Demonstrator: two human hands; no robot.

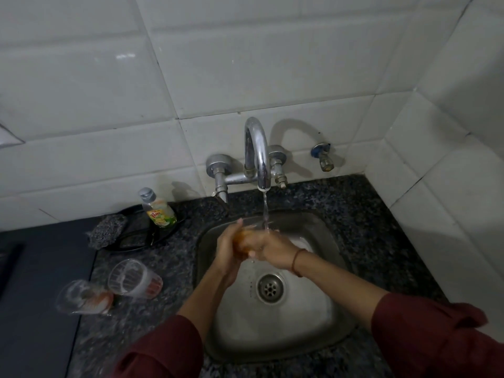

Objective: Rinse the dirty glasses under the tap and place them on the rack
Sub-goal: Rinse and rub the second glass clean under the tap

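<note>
Over the steel sink [321, 331], both hands hold one glass [242, 242] with an orange-stained base, tipped under the running tap [259, 156]. My left hand [227, 245] grips it from the left and my right hand [268, 248] wraps it from the right. The water stream lands at the glass's far end. Two more glasses stand on the counter to the left: one [133, 279] with a reddish base, another [84, 297] with orange residue, blurred.
A dish-soap bottle [158, 210] and a dark scrubber [107, 231] sit on a black tray [141, 241] left of the tap. The speckled granite counter [362, 214] surrounds the sink. Tiled walls close in behind and on the right. No rack is in view.
</note>
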